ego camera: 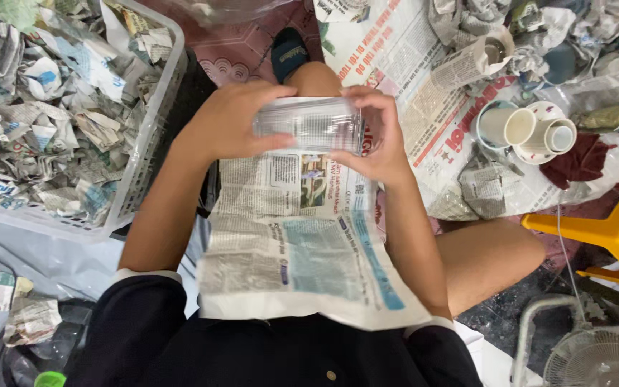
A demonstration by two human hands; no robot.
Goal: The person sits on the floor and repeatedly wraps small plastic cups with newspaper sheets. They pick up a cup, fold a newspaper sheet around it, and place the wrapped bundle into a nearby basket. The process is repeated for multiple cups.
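A clear ribbed glass point(313, 123) lies on its side between both hands, above a newspaper sheet point(302, 244) spread over my lap. My left hand point(227, 118) grips the glass at its left end, thumb on top. Around the right end my right hand point(380, 136) wraps its fingers. The top edge of the sheet sits just under the glass; whether it touches the glass I cannot tell.
A white plastic basket point(148, 143) full of paper-wrapped bundles stands at left. Cups stacked on saucers point(531, 129), crumpled newspaper point(481, 186) and a dark red cloth point(578, 161) lie at upper right. A yellow stool point(610, 229) and a fan point(596, 355) are at right.
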